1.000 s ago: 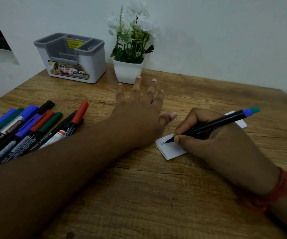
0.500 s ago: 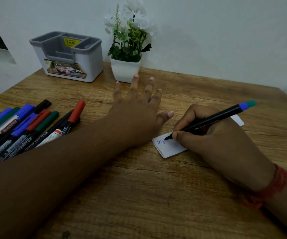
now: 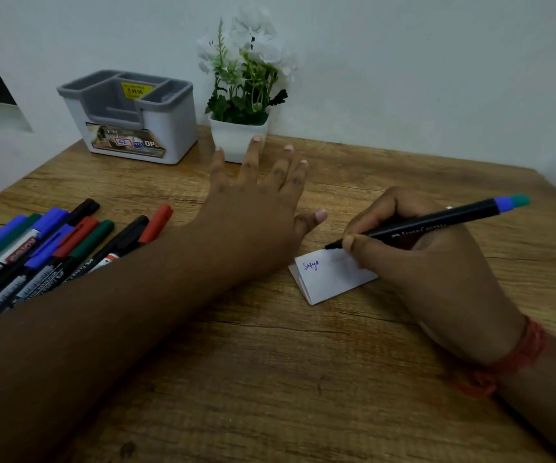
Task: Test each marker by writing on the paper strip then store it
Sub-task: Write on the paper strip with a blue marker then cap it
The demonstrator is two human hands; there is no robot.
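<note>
A: Blue ink, one short scrawl, on the left end of the strip (image 3: pixel 331 275). That's all the testing I can see done.

B: And the pen (image 3: pixel 437 225)?

A: The right hand (image 3: pixel 433 262) pinches it, thumb and forefinger curled round the black barrel near the nib. The tip sits at the strip's far edge; I can't tell if it touches. Its blue and green cap end points off toward two o'clock.

B: The left hand (image 3: pixel 256 212)?

A: Flat on the table (image 3: pixel 269 379), fingers straight and spread wide, holding nothing. Its thumb lies just beside the strip, at about ten o'clock from it.

B: So plenty left.

A: I'd say nearly everything. The other markers (image 3: pixel 52 248) lie in a capped heap at nine o'clock, smooth plastic barrels with blue, red, green and black caps, partly under the left forearm. The organiser (image 3: pixel 129 118) at eleven o'clock, a white box with grey compartments, shows nothing stored from here.

B: The strip itself?

A: White paper, folded, a crease showing at its near corner. It lies on rough-grained wood.
</note>
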